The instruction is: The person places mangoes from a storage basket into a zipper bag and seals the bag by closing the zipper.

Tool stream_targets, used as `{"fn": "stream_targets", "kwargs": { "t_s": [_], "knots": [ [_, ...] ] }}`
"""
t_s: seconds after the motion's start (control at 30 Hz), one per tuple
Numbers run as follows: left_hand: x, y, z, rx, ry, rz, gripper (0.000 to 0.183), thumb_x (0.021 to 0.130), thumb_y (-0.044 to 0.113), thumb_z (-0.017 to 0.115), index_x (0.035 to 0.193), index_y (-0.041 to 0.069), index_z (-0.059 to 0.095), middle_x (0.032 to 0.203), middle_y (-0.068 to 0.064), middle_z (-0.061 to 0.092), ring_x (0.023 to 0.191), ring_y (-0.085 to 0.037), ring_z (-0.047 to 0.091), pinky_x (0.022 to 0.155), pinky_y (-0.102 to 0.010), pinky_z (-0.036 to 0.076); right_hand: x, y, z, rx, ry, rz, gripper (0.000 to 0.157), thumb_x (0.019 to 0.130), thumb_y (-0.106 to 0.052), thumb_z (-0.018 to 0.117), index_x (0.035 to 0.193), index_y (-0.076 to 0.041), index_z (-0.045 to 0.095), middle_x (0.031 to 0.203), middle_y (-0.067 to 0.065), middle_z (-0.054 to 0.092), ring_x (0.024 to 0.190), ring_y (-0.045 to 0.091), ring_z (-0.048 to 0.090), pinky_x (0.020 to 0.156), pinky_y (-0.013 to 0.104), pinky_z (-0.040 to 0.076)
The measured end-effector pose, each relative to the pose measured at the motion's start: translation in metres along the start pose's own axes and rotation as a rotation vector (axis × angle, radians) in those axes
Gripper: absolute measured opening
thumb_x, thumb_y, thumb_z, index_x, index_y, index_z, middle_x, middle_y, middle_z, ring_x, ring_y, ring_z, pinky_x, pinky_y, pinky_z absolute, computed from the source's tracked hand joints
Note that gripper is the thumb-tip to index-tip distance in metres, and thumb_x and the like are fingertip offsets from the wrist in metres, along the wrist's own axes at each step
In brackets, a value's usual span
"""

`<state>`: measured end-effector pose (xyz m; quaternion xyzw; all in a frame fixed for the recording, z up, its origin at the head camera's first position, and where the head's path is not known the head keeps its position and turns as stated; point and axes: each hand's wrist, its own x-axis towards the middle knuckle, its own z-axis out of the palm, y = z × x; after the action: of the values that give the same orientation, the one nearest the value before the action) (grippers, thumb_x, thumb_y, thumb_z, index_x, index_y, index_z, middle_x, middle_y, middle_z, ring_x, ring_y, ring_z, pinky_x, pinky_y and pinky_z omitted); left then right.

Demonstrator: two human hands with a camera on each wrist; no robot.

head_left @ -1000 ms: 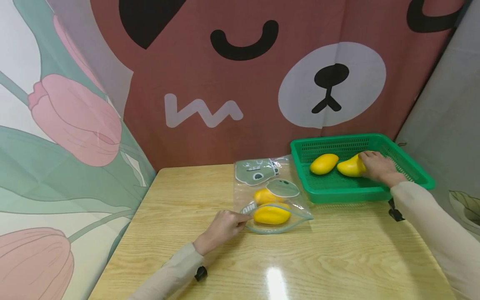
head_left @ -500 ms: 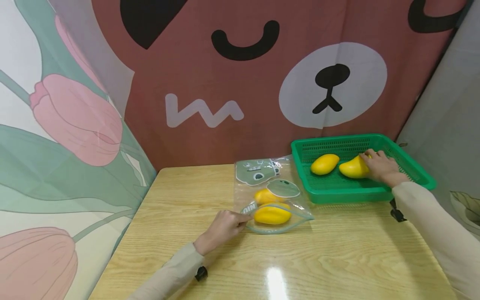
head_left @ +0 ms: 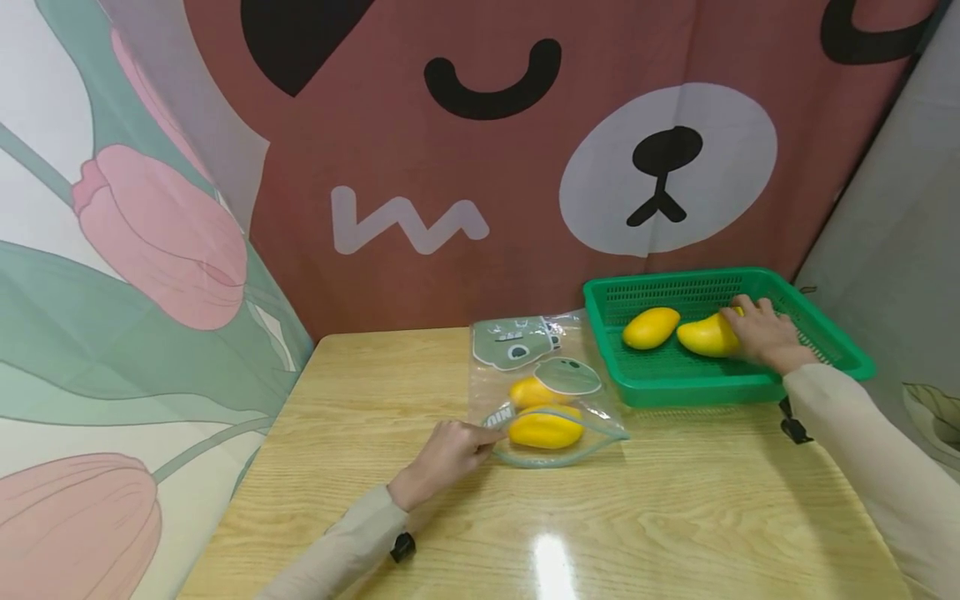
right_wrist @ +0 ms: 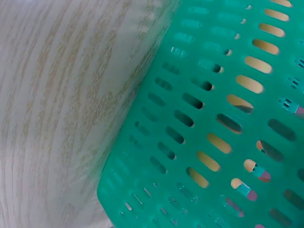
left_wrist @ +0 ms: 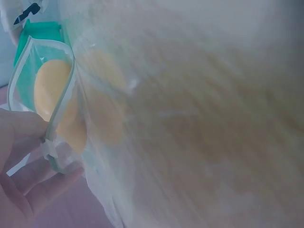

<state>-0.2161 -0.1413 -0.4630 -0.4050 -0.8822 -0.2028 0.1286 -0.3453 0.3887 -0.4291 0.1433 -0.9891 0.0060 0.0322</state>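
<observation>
My left hand [head_left: 448,454] pinches the left side of the open mouth of a clear zip bag [head_left: 600,423]. In the left wrist view, thumb and fingers meet on the bag's zip edge [left_wrist: 68,102]. Two yellow mangoes lie inside the bag, a front mango [head_left: 546,430] near the mouth and a rear mango [head_left: 528,392] behind it. Over at the right, my right hand [head_left: 765,335] grips a mango [head_left: 705,337] in the green basket [head_left: 686,390], covering its right end. The basket wall [right_wrist: 147,114] hides this hand in the right wrist view.
Another mango [head_left: 651,328] lies in the basket, left of the gripped one. The basket stands at the back right of the wooden table [head_left: 390,392], beside the bag. A bear-print curtain [head_left: 420,283] hangs right behind the table.
My right hand has shifted slightly on its mango, and the mango has turned a little in the basket. The left hand keeps its hold on the bag, which has stayed put.
</observation>
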Motion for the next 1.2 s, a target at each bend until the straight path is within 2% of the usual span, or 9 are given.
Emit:
{"fn": "stream_targets", "kwargs": {
  "t_s": [0.13, 0.27, 0.4, 0.6, 1.0, 1.2],
  "knots": [
    [0.0004, 0.0013, -0.0009, -0.004, -0.004, -0.006, 0.028, 0.083, -0.001, 0.075, 0.109, 0.009, 0.077, 0.088, 0.001, 0.075, 0.058, -0.001, 0.048, 0.055, -0.013, 0.043, 0.0008, -0.0007, -0.0011, 0.007, -0.031, 0.012, 0.067, 0.082, -0.021, 0.080, 0.132, 0.009, 0.046, 0.139, 0.036, 0.028, 0.122, 0.060, 0.025, 0.085, 0.071, 0.035],
    [0.0006, 0.0012, -0.0002, -0.004, -0.003, -0.007, 0.029, 0.081, -0.002, 0.076, 0.108, 0.009, 0.078, 0.087, 0.002, 0.075, 0.058, -0.001, 0.048, 0.055, -0.013, 0.043, 0.0006, -0.0018, -0.0033, 0.009, -0.070, 0.030, 0.073, 0.083, -0.028, 0.079, 0.133, 0.011, 0.043, 0.135, 0.037, 0.037, 0.119, 0.058, 0.032, 0.088, 0.070, 0.034],
    [0.0006, 0.0004, 0.0001, -0.004, 0.008, 0.002, 0.029, 0.081, -0.003, 0.076, 0.108, 0.009, 0.078, 0.086, 0.002, 0.075, 0.057, -0.001, 0.047, 0.054, -0.012, 0.042, -0.0008, -0.0028, -0.0060, -0.002, -0.076, 0.018, 0.070, 0.083, -0.021, 0.079, 0.132, 0.012, 0.042, 0.131, 0.038, 0.041, 0.112, 0.056, 0.041, 0.085, 0.068, 0.037],
    [0.0007, 0.0003, -0.0006, -0.003, 0.004, 0.005, 0.027, 0.083, -0.001, 0.075, 0.108, 0.009, 0.078, 0.088, 0.000, 0.075, 0.058, -0.001, 0.048, 0.055, -0.012, 0.043, -0.0035, -0.0018, -0.0071, -0.013, -0.064, -0.011, 0.064, 0.081, -0.011, 0.079, 0.129, 0.012, 0.043, 0.126, 0.038, 0.043, 0.106, 0.054, 0.043, 0.081, 0.064, 0.040],
    [0.0000, 0.0005, 0.0008, -0.002, 0.010, 0.012, 0.029, 0.081, -0.003, 0.076, 0.107, 0.008, 0.078, 0.084, 0.001, 0.074, 0.055, 0.000, 0.045, 0.052, -0.012, 0.040, -0.0042, 0.0022, -0.0044, 0.001, -0.022, -0.035, 0.061, 0.077, -0.013, 0.081, 0.121, 0.011, 0.046, 0.113, 0.034, 0.046, 0.093, 0.047, 0.047, 0.071, 0.057, 0.042],
    [0.0009, 0.0023, -0.0015, -0.004, -0.009, -0.006, 0.029, 0.082, -0.002, 0.074, 0.109, 0.009, 0.077, 0.088, 0.000, 0.075, 0.057, -0.001, 0.047, 0.053, -0.011, 0.040, -0.0041, 0.0008, -0.0084, 0.012, -0.049, -0.015, 0.062, 0.078, -0.020, 0.081, 0.119, 0.012, 0.049, 0.108, 0.032, 0.047, 0.086, 0.042, 0.051, 0.068, 0.055, 0.044]
  ]
}}
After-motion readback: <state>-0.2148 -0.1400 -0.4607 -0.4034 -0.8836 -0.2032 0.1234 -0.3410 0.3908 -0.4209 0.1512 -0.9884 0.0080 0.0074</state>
